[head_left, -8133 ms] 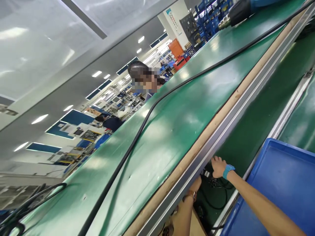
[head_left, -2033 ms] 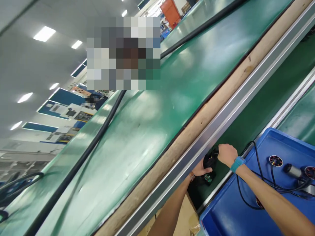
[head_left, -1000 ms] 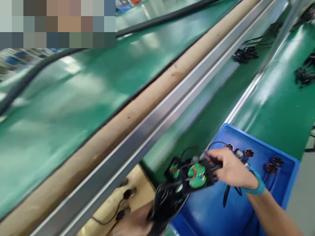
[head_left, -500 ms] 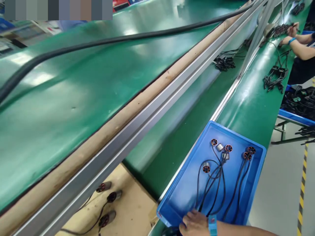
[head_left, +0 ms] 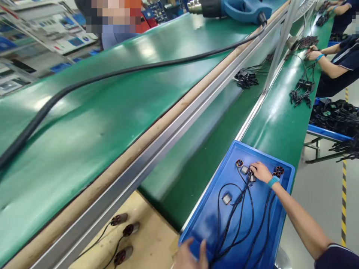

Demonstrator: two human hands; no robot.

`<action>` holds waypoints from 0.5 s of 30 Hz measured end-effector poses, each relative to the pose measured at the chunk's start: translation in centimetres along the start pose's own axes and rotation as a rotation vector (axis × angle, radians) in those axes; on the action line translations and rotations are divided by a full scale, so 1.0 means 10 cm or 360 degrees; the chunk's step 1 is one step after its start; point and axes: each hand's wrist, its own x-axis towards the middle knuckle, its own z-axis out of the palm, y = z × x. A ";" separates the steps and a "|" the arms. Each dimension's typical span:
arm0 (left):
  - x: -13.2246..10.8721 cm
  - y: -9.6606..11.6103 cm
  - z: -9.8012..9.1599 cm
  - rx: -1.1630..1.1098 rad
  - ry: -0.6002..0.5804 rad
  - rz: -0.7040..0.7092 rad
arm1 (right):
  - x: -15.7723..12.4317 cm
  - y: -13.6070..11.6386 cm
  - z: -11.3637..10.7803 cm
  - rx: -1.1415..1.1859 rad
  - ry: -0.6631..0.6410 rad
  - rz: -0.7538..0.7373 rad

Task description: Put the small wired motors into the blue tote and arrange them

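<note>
A blue tray point(head_left: 283, 194) sits on the green bench edge. It holds several small motors joined by black cables point(head_left: 238, 220). My right hand point(head_left: 260, 172), with a teal wristband, reaches to the tray's far end, fingers curled over a silver motor point(head_left: 251, 177) among the copper-wound ones. Another silver motor point(head_left: 226, 198) lies alone mid-tray. My left hand point(head_left: 190, 256) lies over the tray's near left corner, thumb and finger apart. The frame's bottom edge cuts it off, so its grip is unclear.
A green conveyor belt point(head_left: 213, 157) and an aluminium rail point(head_left: 157, 149) run diagonally, with a thick black cable point(head_left: 112, 76) and a blue heat gun point(head_left: 238, 7) on the upper belt. Cable bundles point(head_left: 246, 78), a co-worker's arm point(head_left: 331, 69), a second tray point(head_left: 333, 119), and motors on cardboard point(head_left: 123, 235) are nearby.
My right hand has moved from the tray's near edge to its far end, onto a motor. My left hand has come into view at the near corner. The view tilted slightly.
</note>
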 end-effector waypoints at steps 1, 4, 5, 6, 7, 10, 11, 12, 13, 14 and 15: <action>0.05 0.06 0.10 -0.0020 -0.0049 0.0060 | -0.04 0.01 0.01 -0.0016 -0.0029 0.0073; 0.26 0.37 0.50 -0.0110 -0.0354 0.0186 | -0.26 -0.04 0.00 -0.0114 0.0203 0.0246; 0.33 0.50 0.63 -0.0099 -0.0481 0.0164 | -0.35 -0.08 0.00 -0.0130 0.0362 0.0236; 0.40 0.62 0.75 -0.0044 -0.0591 0.0120 | -0.45 -0.14 0.01 -0.0118 0.0522 0.0182; 0.46 0.71 0.86 0.0027 -0.0676 0.0062 | -0.54 -0.21 0.03 -0.0070 0.0652 0.0095; 0.56 0.85 1.04 0.0170 -0.0788 -0.0077 | -0.78 -0.46 0.17 0.0211 0.0736 -0.0179; 0.57 0.84 1.07 0.0132 -0.0799 -0.0080 | -0.84 -0.54 0.23 0.0307 0.0726 -0.0205; 0.57 0.81 1.09 0.0038 -0.0798 -0.0055 | -0.89 -0.63 0.30 0.0389 0.0716 -0.0210; 0.57 0.78 1.10 -0.0097 -0.0774 -0.0021 | -0.93 -0.70 0.37 0.0458 0.0701 -0.0216; 0.57 0.74 1.11 -0.0267 -0.0735 -0.0017 | -0.97 -0.77 0.44 0.0522 0.0669 -0.0251; 0.57 0.70 1.12 -0.0472 -0.0705 -0.0084 | -1.01 -0.83 0.51 0.0584 0.0614 -0.0322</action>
